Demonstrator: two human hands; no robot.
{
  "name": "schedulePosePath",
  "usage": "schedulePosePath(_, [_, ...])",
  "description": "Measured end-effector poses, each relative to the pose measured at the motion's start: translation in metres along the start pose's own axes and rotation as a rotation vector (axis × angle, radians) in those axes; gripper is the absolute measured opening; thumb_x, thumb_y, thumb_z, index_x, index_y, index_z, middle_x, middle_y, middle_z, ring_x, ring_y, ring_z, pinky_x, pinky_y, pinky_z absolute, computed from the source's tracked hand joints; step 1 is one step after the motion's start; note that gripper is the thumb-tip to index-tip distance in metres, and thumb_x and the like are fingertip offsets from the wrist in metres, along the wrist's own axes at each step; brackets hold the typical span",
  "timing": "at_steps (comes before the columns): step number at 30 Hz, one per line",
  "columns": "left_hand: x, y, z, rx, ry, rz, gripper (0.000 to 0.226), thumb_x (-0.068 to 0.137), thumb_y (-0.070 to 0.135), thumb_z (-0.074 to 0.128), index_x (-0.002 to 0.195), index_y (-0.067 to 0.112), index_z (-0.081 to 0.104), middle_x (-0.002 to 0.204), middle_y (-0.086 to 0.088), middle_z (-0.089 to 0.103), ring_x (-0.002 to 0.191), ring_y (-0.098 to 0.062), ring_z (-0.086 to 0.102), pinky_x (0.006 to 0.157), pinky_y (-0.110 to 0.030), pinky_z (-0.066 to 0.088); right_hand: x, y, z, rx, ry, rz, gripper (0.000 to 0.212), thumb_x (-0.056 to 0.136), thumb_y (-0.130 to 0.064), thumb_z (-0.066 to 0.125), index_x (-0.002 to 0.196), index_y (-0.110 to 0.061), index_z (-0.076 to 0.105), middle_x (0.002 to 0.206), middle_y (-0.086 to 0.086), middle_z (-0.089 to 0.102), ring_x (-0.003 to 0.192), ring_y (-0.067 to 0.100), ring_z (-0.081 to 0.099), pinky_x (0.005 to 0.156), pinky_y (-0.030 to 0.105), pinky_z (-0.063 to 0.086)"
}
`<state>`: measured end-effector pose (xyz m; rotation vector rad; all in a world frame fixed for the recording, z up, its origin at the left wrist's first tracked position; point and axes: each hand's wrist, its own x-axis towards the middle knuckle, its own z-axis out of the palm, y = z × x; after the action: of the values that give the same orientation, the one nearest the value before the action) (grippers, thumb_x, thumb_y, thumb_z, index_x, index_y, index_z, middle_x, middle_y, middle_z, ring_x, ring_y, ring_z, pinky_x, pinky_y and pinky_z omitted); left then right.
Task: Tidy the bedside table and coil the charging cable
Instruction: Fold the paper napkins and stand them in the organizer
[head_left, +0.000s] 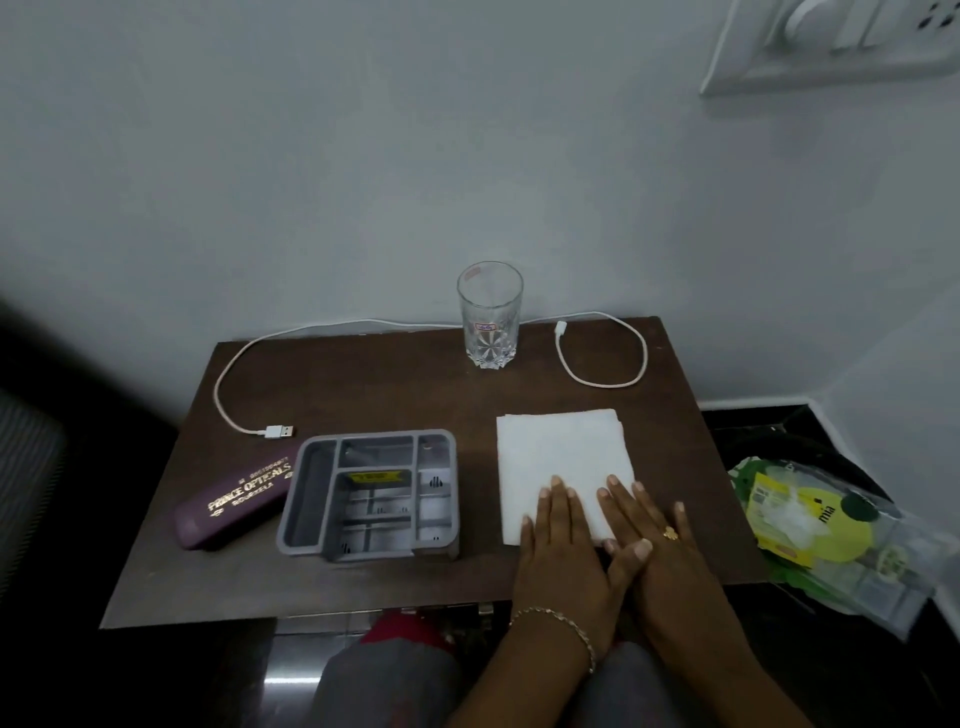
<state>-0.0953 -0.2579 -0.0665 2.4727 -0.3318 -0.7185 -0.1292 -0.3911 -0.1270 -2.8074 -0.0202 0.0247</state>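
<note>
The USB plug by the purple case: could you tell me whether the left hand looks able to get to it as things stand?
Probably yes. The left hand lies flat on the napkin, holding nothing. The USB plug lies bare on the table beyond the organiser, so the hand would go over or around that.

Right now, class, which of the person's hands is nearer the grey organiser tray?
Left. The left hand lies flat on the white cloth, just right of the grey organiser tray; the right hand rests farther right.

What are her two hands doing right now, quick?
Left hand: open, flat, fingers on the white cloth, holding nothing.
Right hand: open, flat beside it, fingertips on the cloth, holding nothing.
</note>
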Motion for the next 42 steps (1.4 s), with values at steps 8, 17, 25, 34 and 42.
schedulePosePath(8, [-0.108,-0.034,-0.084,-0.527,0.689,0.089,0.031,0.078,0.059,0.042,0.103,0.052,0.059,0.103,0.025,0.065,0.093,0.007,0.059,0.08,-0.016,0.048,0.032,-0.142,-0.101,0.591,0.423,0.093,0.049,0.086,-0.048,0.057,0.128,-0.024,0.051,0.127,-0.013,0.051,0.119,-0.002,0.042,0.097,-0.004,0.018])
schedulePosePath(17, [-0.085,-0.245,-0.166,-0.05,0.75,-0.265,0.096,0.051,0.035,0.088,0.13,0.002,0.045,0.126,-0.023,0.051,0.116,-0.041,0.049,0.098,-0.05,0.039,0.143,-0.343,-0.054,-0.185,-0.357,-0.53,0.045,0.086,-0.034,0.059,0.127,-0.016,0.05,0.13,0.007,0.052,0.122,0.028,0.048,0.094,0.041,0.041])
schedulePosePath(25, [-0.061,-0.279,-0.175,-0.036,0.608,-0.022,0.073,0.051,0.05,0.067,0.108,0.004,0.065,0.1,-0.017,0.066,0.088,-0.033,0.062,0.081,-0.027,0.043,0.175,-0.35,-0.003,-0.519,-0.422,-0.608,0.042,0.094,-0.031,0.047,0.135,-0.022,0.045,0.142,0.0,0.044,0.132,0.021,0.039,0.104,0.042,0.031])
schedulePosePath(34, [0.005,-0.244,-0.234,0.075,0.544,0.1,0.069,0.051,0.005,0.088,0.115,0.009,0.062,0.11,-0.02,0.066,0.096,-0.036,0.06,0.079,-0.037,0.041,0.225,-0.292,-0.034,-0.26,-0.204,-0.527,0.06,0.072,-0.037,0.074,0.124,-0.018,0.048,0.129,0.004,0.049,0.121,0.024,0.047,0.095,0.042,0.039])
schedulePosePath(42, [0.066,-0.226,-0.241,0.093,0.525,0.177,0.067,0.049,-0.001,0.087,0.112,0.002,0.064,0.113,-0.02,0.064,0.105,-0.038,0.057,0.091,-0.042,0.042,0.263,-0.259,-0.026,-0.212,-0.284,-0.409,0.069,0.068,-0.029,0.081,0.126,-0.013,0.047,0.128,0.009,0.048,0.119,0.029,0.048,0.091,0.04,0.045])
